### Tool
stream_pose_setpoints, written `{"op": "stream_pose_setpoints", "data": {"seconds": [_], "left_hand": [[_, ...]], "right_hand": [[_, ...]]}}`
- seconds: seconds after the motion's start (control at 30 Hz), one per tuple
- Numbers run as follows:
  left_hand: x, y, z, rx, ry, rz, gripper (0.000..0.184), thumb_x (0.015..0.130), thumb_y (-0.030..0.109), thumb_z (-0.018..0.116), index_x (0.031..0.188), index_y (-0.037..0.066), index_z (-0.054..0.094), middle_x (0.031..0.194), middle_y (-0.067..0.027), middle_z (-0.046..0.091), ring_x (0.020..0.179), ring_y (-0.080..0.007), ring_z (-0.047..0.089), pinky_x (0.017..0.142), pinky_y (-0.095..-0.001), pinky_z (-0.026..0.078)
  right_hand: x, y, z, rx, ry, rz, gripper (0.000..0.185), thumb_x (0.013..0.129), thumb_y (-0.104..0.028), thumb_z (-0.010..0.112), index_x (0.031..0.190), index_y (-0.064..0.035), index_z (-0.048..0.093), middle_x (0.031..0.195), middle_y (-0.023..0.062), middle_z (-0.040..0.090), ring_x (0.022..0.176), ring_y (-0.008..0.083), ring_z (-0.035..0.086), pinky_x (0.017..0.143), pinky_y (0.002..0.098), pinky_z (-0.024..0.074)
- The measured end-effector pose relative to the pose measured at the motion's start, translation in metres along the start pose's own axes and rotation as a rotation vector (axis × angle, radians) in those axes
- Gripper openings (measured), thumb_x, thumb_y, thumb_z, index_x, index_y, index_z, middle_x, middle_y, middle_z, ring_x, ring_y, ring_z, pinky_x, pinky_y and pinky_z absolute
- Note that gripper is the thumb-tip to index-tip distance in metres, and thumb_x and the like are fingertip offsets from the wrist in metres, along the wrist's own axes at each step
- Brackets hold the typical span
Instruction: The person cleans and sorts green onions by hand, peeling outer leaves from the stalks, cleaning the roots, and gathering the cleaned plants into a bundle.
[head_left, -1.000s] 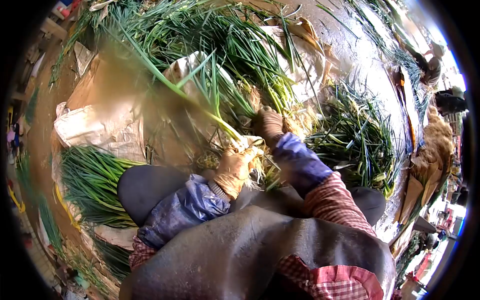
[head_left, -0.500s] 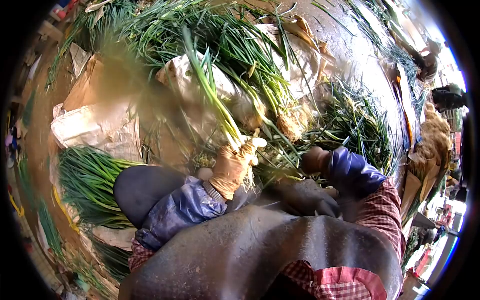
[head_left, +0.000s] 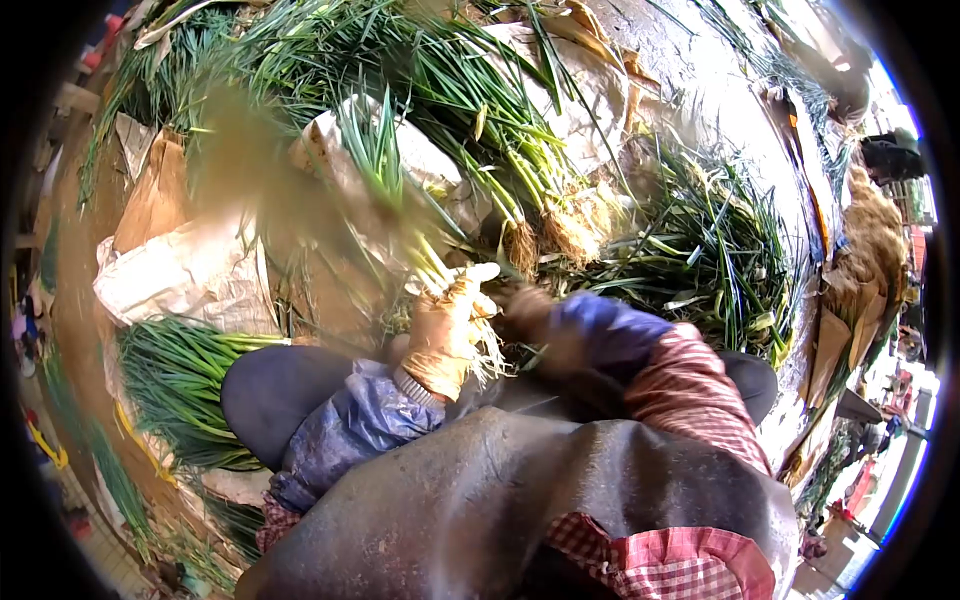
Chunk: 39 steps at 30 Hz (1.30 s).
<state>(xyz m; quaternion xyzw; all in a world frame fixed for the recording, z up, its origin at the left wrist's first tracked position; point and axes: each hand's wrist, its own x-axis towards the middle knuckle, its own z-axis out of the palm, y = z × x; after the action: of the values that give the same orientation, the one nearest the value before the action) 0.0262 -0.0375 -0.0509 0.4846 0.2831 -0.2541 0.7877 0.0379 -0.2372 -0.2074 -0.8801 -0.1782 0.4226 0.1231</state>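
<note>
My left hand (head_left: 443,338), in a tan glove, is closed around a small bunch of green onions (head_left: 428,262). Their leaves point away from me, and pale stringy roots hang below the fist. Close on its right is my right hand (head_left: 530,314), smeared by motion, so its fingers and anything in them cannot be made out. Just beyond the hands lie more green onions (head_left: 535,175) with roots toward me. A heap of loose leaves and trimmings (head_left: 715,255) spreads to the right.
A bundle of green onions (head_left: 180,385) lies beside my left knee (head_left: 265,400). Pale sacking (head_left: 190,270) covers ground at the left, and a dark apron (head_left: 520,490) covers my lap. At the far right stands a brown fibrous pile (head_left: 870,250). A blurred smudge hides part of the upper left.
My right hand has swung left, from over the trimmings to beside my left hand. The held bunch now stands more upright, its roots spread lower. The view has shifted slightly.
</note>
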Motion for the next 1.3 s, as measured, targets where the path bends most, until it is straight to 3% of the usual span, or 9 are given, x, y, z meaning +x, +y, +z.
{"op": "stream_pose_setpoints", "data": {"seconds": [0.37, 0.43, 0.6, 0.83, 0.97, 1.0, 1.07, 1.17, 1.3], "left_hand": [[0.008, -0.014, -0.004, -0.11, 0.039, -0.006, 0.018, 0.084, 0.013, 0.067, 0.096, -0.001, 0.066, 0.065, -0.0037, 0.059, 0.044, -0.007, 0.047, 0.035, -0.019, 0.034], [0.011, -0.017, -0.001, -0.13, 0.02, -0.034, 0.018, 0.084, 0.011, 0.066, 0.097, -0.002, 0.065, 0.068, -0.0041, 0.059, 0.047, -0.0072, 0.048, 0.035, -0.0188, 0.034], [0.015, -0.03, 0.001, -0.153, -0.089, -0.006, 0.02, 0.087, 0.011, 0.062, 0.103, 0.0, 0.065, 0.07, -0.0024, 0.059, 0.052, -0.006, 0.049, 0.041, -0.0173, 0.036], [0.009, -0.022, -0.003, -0.141, -0.102, -0.007, 0.02, 0.088, 0.014, 0.061, 0.102, 0.001, 0.066, 0.067, -0.0029, 0.058, 0.047, -0.0056, 0.044, 0.039, -0.0178, 0.034], [0.007, -0.014, -0.001, -0.145, -0.029, 0.006, 0.018, 0.085, 0.016, 0.066, 0.096, 0.001, 0.066, 0.067, -0.0025, 0.06, 0.047, -0.0059, 0.047, 0.039, -0.018, 0.036], [0.007, -0.012, -0.001, -0.149, -0.031, 0.024, 0.019, 0.084, 0.016, 0.067, 0.095, 0.001, 0.067, 0.067, -0.0026, 0.06, 0.047, -0.0059, 0.047, 0.039, -0.0181, 0.036], [0.009, -0.011, 0.0, -0.154, 0.03, 0.001, 0.019, 0.083, 0.017, 0.069, 0.095, 0.002, 0.067, 0.072, -0.0053, 0.063, 0.045, -0.0056, 0.046, 0.039, -0.0181, 0.036], [0.008, -0.009, 0.002, -0.191, 0.028, 0.059, 0.02, 0.084, 0.018, 0.068, 0.098, 0.003, 0.066, 0.074, -0.0045, 0.063, 0.047, -0.0061, 0.046, 0.04, -0.0187, 0.038], [0.014, -0.019, 0.0, -0.157, 0.099, -0.057, 0.023, 0.084, 0.021, 0.068, 0.1, 0.005, 0.063, 0.069, 0.0009, 0.054, 0.049, -0.0084, 0.047, 0.042, -0.0205, 0.04]], "right_hand": [[-0.114, 0.106, -0.081, -0.43, -0.312, 0.103, 0.067, 0.082, -0.035, 0.059, 0.141, -0.0187, 0.031, 0.131, 0.0122, 0.048, 0.12, 0.0173, 0.045, 0.1, 0.0291, 0.0369], [-0.047, 0.11, -0.041, -0.481, 0.337, -0.187, 0.051, 0.085, -0.03, 0.056, 0.131, -0.0142, 0.042, 0.108, 0.0144, 0.058, 0.101, 0.0217, 0.057, 0.084, 0.0324, 0.0456], [0.056, 0.003, -0.081, 0.143, 0.421, 0.389, 0.049, 0.08, -0.03, 0.063, 0.122, -0.0083, 0.051, 0.091, 0.0195, 0.063, 0.084, 0.0322, 0.062, 0.073, 0.0412, 0.0483], [0.017, 0.005, -0.156, 0.538, 0.43, 0.341, 0.021, 0.079, -0.019, 0.066, 0.098, -0.0119, 0.066, 0.088, 0.0072, 0.065, 0.074, 0.0222, 0.061, 0.074, 0.0292, 0.054], [-0.083, 0.03, -0.194, -0.741, 1.205, 0.194, 0.005, 0.084, -0.013, 0.062, 0.08, -0.0139, 0.064, 0.082, -0.0016, 0.061, 0.07, 0.007, 0.055, 0.053, 0.0257, 0.0497], [-0.091, 0.034, -0.188, -0.561, 1.231, 0.14, 0.009, 0.08, -0.019, 0.067, 0.085, -0.0117, 0.066, 0.086, 0.0008, 0.063, 0.072, 0.0112, 0.057, 0.057, 0.0284, 0.0502], [-0.088, 0.01, -0.17, 1.236, 0.877, 0.182, 0.022, 0.076, -0.023, 0.071, 0.09, -0.0068, 0.066, 0.09, 0.0056, 0.064, 0.075, 0.0165, 0.058, 0.065, 0.0321, 0.0506], [-0.071, -0.007, -0.121, 1.437, 0.301, -0.135, 0.03, 0.08, -0.028, 0.069, 0.094, -0.0019, 0.065, 0.093, 0.009, 0.064, 0.079, 0.0201, 0.059, 0.075, 0.0334, 0.0489], [-0.039, -0.038, -0.074, 1.687, 0.257, -0.494, 0.035, 0.086, -0.03, 0.063, 0.107, -0.0019, 0.062, 0.101, 0.0085, 0.065, 0.09, 0.0187, 0.061, 0.085, 0.0331, 0.0478]]}}
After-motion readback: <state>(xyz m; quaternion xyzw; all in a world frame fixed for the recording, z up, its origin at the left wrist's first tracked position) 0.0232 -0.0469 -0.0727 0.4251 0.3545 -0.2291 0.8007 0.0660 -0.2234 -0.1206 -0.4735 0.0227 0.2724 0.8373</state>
